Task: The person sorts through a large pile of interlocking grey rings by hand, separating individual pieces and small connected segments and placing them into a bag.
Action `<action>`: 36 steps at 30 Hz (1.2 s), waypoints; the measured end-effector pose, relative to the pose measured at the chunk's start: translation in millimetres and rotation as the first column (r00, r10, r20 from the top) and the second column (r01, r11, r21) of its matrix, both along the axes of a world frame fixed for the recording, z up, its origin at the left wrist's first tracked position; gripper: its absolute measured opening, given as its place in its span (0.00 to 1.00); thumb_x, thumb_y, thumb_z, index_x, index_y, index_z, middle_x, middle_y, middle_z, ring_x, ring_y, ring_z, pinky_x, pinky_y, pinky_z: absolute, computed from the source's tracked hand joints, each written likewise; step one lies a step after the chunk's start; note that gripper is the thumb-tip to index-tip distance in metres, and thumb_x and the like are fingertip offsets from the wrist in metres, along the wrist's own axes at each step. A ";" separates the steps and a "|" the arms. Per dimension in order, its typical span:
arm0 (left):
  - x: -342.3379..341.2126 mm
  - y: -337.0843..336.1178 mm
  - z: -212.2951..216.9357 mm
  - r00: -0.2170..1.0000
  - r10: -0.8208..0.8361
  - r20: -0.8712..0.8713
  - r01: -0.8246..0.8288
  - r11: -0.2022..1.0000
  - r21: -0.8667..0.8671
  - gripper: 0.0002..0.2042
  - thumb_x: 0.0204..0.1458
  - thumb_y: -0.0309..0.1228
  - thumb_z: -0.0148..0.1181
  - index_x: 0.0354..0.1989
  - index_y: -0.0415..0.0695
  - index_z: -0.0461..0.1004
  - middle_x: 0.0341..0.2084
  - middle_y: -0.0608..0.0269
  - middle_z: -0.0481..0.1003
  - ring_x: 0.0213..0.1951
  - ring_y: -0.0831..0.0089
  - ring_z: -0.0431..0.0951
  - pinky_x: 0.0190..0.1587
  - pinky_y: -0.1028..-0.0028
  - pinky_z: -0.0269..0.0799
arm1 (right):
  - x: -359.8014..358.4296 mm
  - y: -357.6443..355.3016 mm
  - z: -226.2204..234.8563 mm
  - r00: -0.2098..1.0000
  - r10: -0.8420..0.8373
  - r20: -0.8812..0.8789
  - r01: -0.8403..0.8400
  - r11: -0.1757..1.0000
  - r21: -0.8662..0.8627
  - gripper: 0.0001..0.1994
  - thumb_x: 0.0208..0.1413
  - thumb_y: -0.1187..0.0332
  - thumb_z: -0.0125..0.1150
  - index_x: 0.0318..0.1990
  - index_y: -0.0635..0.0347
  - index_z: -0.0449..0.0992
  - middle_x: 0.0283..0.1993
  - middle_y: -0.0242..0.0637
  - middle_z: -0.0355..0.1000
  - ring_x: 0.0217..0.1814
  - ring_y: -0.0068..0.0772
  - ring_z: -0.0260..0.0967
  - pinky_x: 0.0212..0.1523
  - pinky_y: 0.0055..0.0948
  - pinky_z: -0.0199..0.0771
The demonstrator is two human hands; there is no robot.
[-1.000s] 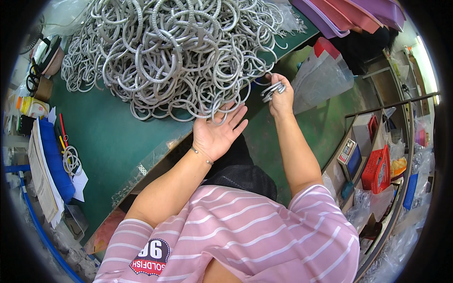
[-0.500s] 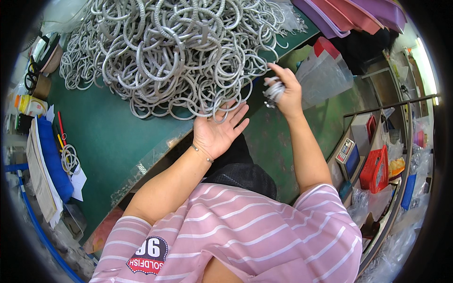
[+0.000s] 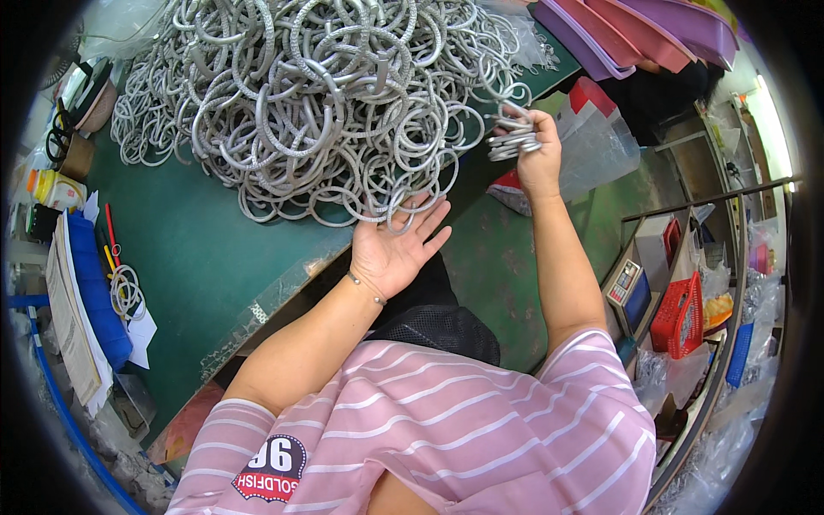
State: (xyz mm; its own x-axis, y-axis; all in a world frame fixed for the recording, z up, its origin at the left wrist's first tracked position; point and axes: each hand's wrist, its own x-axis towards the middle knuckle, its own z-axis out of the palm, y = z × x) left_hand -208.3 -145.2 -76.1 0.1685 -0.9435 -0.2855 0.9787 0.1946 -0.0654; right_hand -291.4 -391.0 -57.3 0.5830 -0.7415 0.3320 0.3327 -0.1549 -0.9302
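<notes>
A small bundle of silver rings (image 3: 512, 137) is held clenched in the right hand (image 3: 539, 159) off the table edge, while the ring pile (image 3: 318, 103) is touched at its near rim by the open, palm-up left hand (image 3: 396, 249), the nearer one.

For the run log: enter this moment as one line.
left hand: open, palm up at ring pile edge | right hand: holding ring bunch, raised | surface: green table
</notes>
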 end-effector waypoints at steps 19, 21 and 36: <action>-1.2 0.6 -6.3 1.000 0.003 0.006 -0.003 1.000 -0.004 0.29 0.54 0.51 0.46 0.52 0.35 0.67 0.58 0.47 0.62 0.61 0.57 0.61 0.60 0.55 0.58 | 10.5 -40.6 106.0 0.648 0.436 -0.624 -0.616 0.783 -0.092 0.06 0.52 0.73 0.59 0.38 0.61 0.72 0.29 0.24 0.67 0.29 0.13 0.62 0.29 0.15 0.64; -0.5 1.5 -5.7 1.000 0.002 0.017 -0.002 1.000 -0.001 0.27 0.54 0.50 0.45 0.50 0.36 0.69 0.56 0.49 0.64 0.60 0.58 0.61 0.60 0.56 0.57 | 22.1 -32.4 115.7 0.589 0.262 -0.765 -0.738 0.561 -0.376 0.04 0.50 0.76 0.58 0.34 0.64 0.73 0.30 0.27 0.69 0.33 0.17 0.64 0.35 0.20 0.67; -2.9 2.9 -3.5 0.999 -0.015 -0.046 0.014 1.000 -0.022 0.30 0.53 0.52 0.47 0.53 0.36 0.66 0.59 0.44 0.60 0.62 0.55 0.58 0.60 0.54 0.58 | 12.8 -24.3 43.2 0.760 0.646 0.064 -0.647 0.745 0.163 0.04 0.44 0.78 0.61 0.28 0.58 0.78 0.47 0.39 0.66 0.42 0.33 0.70 0.45 0.28 0.73</action>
